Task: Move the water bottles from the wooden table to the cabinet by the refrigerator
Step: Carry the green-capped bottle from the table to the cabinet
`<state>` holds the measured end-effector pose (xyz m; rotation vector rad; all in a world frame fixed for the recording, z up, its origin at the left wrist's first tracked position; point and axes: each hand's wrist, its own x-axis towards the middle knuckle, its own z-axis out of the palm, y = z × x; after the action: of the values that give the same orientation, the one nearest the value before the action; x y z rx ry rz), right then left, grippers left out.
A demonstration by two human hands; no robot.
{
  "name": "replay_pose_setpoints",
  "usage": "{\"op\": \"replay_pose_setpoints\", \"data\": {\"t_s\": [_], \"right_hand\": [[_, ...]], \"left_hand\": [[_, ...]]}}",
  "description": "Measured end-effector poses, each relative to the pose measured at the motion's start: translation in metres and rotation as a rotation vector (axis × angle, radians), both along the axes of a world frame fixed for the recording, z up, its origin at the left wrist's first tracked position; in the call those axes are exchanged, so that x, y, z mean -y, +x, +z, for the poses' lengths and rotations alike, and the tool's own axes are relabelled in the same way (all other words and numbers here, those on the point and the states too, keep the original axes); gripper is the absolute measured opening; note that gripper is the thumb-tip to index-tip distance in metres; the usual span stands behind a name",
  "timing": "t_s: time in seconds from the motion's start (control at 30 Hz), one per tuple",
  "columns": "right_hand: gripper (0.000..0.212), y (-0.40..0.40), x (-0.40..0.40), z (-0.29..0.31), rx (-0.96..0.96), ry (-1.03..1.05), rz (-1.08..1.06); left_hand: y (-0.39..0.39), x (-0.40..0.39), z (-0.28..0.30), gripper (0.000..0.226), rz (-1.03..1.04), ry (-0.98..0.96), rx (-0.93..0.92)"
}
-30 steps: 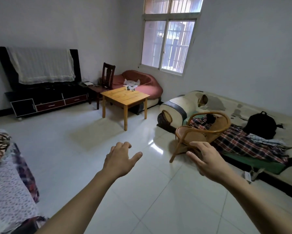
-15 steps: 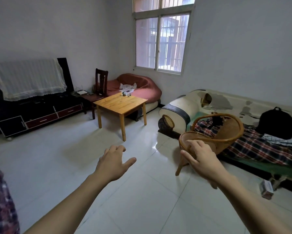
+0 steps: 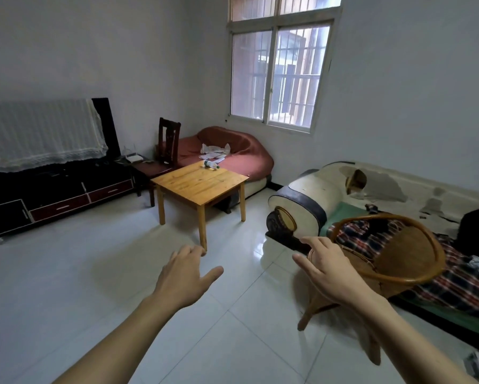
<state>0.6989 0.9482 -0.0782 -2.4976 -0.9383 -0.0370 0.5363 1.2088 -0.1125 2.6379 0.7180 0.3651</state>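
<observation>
Hands lead: left hand [image 3: 184, 275] and right hand [image 3: 329, 268] spread, empty. Rattan chair [image 3: 385, 267] beside the path could snag a leg. Beyond, water bottles [image 3: 211, 164] lie at the wooden surface's [image 3: 199, 182] far edge, apt to roll.

Left hand [image 3: 183, 278] and right hand [image 3: 331, 268]: empty, fingers spread, raised over tiled floor [image 3: 66, 286] | water bottle [image 3: 211, 164]: lay on its side at far edge of wooden table [image 3: 199, 182] | rattan chair [image 3: 385, 270]: just beyond right hand.
</observation>
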Motion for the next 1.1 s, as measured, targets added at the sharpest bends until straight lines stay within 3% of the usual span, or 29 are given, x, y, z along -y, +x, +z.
{"op": "replay_pose_setpoints", "data": {"t_s": [0.2,0.4,0.63,0.87,1.1], "right_hand": [[0.078,0.061,-0.08,0.009,0.033,-0.038,-0.03],[0.067,0.131,-0.149,0.018,0.111,-0.046,-0.075],[0.073,0.209,-0.218,0.0,0.051,-0.059,-0.048],[0.07,0.333,-0.272,-0.019,0.007,0.083,0.002],[0.052,0.47,-0.306,-0.011,0.036,0.09,0.011]], "left_hand": [[0.084,-0.089,-0.004,0.056,-0.052,-0.045,0.124],[0.154,-0.164,-0.004,0.057,-0.084,-0.047,0.088],[0.221,-0.224,-0.025,0.062,-0.12,-0.02,-0.002],[0.338,-0.274,-0.021,0.07,-0.085,0.032,-0.027],[0.468,-0.309,-0.003,0.063,-0.05,0.048,-0.031]]}}
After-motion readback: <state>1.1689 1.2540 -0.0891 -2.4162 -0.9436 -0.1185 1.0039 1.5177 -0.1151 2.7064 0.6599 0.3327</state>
